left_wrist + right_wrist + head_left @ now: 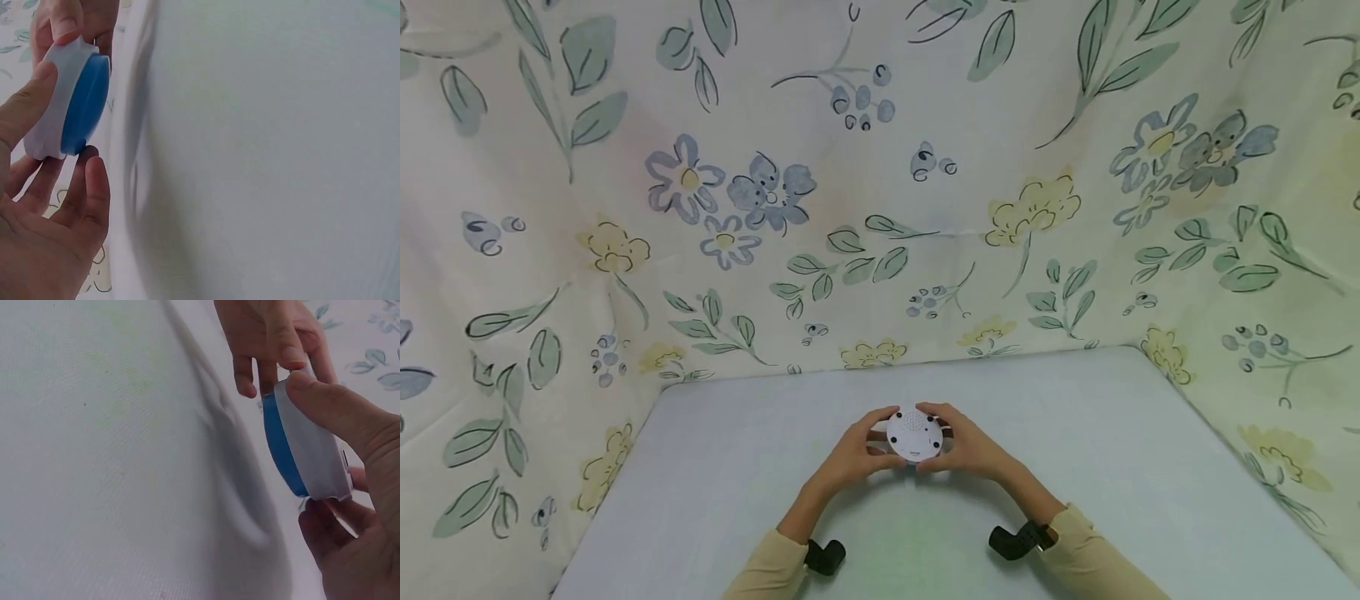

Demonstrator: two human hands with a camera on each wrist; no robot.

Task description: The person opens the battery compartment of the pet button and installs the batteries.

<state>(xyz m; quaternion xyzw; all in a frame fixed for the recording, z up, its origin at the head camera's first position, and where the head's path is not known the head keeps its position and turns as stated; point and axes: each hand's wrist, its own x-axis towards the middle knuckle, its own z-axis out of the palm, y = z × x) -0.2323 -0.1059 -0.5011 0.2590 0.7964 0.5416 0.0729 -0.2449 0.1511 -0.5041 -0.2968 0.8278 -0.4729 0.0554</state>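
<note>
Both hands hold one round white-and-blue device (915, 435) above the table. Its white face with small speaker-like holes and several dark dots is turned toward the head camera. On the opposite side, a domed blue part (86, 106) shows in the left wrist view. My left hand (853, 452) grips the left edge, thumb and fingers spread round the rim. From the right, my right hand (973, 446) grips the other edge the same way. The right wrist view gives the white casing (315, 453) side-on, with the thumb pressed along its rim.
A pale cloth-covered table (737, 467) spreads under the hands. Behind and beside it hangs a floral cloth (865, 192) with leaves and flowers. Black wrist cameras (826, 557) are strapped at both wrists, below light yellow sleeves (771, 571).
</note>
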